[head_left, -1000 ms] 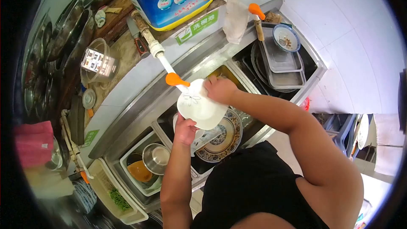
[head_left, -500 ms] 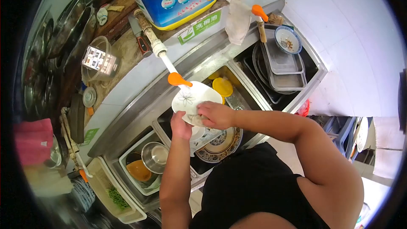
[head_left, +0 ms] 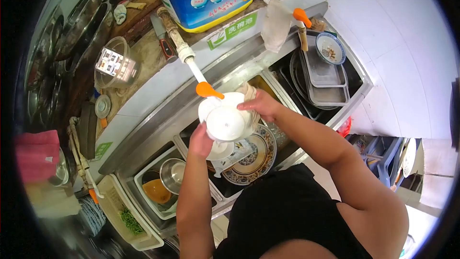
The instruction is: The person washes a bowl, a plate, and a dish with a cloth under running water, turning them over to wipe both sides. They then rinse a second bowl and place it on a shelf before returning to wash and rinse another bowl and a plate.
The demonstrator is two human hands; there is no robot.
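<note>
A white dish (head_left: 226,123) is held up over the sinks, just under the orange-handled tap (head_left: 208,90). Its underside, with a round foot ring, faces me. At its lower left edge my left hand (head_left: 200,142) grips the rim. My right hand (head_left: 263,105) is closed on a beige cloth (head_left: 247,92) at the dish's right edge, thumb against the white surface. Below the dish, a large blue-and-brown patterned plate (head_left: 262,158) lies in the middle sink, beside a smaller white dish (head_left: 220,150) partly hidden by the held one.
Metal trays (head_left: 326,76) and a blue-rimmed bowl (head_left: 330,48) fill the right sink. To the left stand a white basin (head_left: 143,187) with a metal bowl (head_left: 173,175) and a basket (head_left: 112,201) of greens. A knife (head_left: 164,38) and a blue detergent jug (head_left: 206,0) sit on the ledge.
The dish has turned from its flower-patterned inner face to its underside. My right hand has moved from the inner surface to the right edge, with the cloth now showing above it.
</note>
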